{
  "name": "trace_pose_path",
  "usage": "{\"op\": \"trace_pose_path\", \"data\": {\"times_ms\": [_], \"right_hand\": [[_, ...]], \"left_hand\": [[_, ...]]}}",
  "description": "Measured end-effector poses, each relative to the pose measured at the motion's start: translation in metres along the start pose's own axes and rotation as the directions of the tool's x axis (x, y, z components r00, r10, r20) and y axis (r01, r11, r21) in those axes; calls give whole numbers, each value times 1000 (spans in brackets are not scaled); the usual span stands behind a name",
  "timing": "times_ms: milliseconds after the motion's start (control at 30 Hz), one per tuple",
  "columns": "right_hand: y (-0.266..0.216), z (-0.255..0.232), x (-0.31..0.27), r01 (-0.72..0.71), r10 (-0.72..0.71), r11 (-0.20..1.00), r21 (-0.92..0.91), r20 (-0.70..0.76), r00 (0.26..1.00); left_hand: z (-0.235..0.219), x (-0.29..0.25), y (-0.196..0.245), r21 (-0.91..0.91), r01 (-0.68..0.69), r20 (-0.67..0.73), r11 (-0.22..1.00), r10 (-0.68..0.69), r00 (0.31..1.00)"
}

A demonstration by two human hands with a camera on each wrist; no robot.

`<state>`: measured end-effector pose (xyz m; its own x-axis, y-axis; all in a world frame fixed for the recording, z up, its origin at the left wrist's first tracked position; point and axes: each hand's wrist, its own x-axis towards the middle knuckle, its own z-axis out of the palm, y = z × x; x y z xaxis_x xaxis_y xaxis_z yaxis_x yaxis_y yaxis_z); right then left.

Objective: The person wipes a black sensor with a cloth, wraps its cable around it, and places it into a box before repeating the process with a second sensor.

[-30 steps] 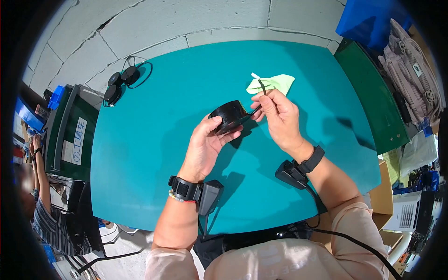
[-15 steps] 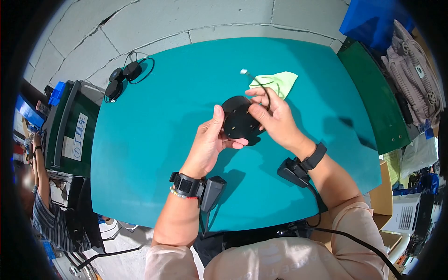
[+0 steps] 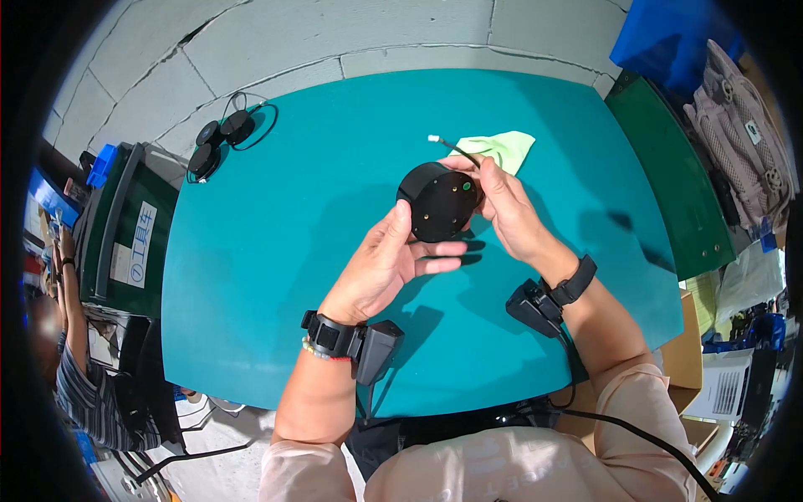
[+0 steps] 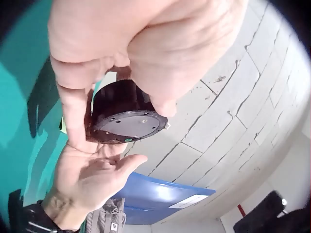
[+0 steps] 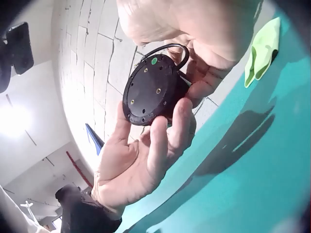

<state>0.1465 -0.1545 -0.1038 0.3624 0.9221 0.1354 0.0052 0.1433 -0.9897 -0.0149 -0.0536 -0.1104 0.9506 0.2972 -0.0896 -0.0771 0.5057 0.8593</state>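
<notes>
A black round device [image 3: 442, 207] is held above the green table, its flat face with small holes and a green dot turned toward the head camera. My left hand [image 3: 378, 263] grips its left side, thumb on the edge and fingers beneath. My right hand [image 3: 512, 213] holds the right side, beside the black cable. That cable [image 3: 458, 151] ends in a white connector [image 3: 434, 138]. In the right wrist view the cable [image 5: 180, 47] loops near the rim of the device [image 5: 150, 92]. Behind the right hand a light green cloth [image 3: 508, 150] lies on the table.
Several black round pieces with cables [image 3: 207, 151] lie at the table's back left. A dark green cabinet [image 3: 125, 234] stands on the left, with another person [image 3: 92, 393] near it. On the right are a blue bin [image 3: 669, 42], a mesh bag [image 3: 736, 125] and a cardboard box [image 3: 687, 343].
The device has been turned from its side so that its flat face shows, and raised slightly. The right hand has moved from the cable to the device's right edge.
</notes>
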Motion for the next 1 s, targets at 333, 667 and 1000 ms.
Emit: {"op": "trace_pose_path", "data": {"times_ms": [333,667,1000], "right_hand": [[36,-42,11,-109,-255,377,-920,-216,942],[21,-56,12,-329,-527,191,-925,-380,761],[10,10,-1,-86,70,977,195,89,994]], "left_hand": [[-13,7,-2,-189,-260,-151,947,233,961],[-10,7,-6,-182,-276,-218,944,235,947],[-2,5,-3,165,-206,-319,964,250,914]]}}
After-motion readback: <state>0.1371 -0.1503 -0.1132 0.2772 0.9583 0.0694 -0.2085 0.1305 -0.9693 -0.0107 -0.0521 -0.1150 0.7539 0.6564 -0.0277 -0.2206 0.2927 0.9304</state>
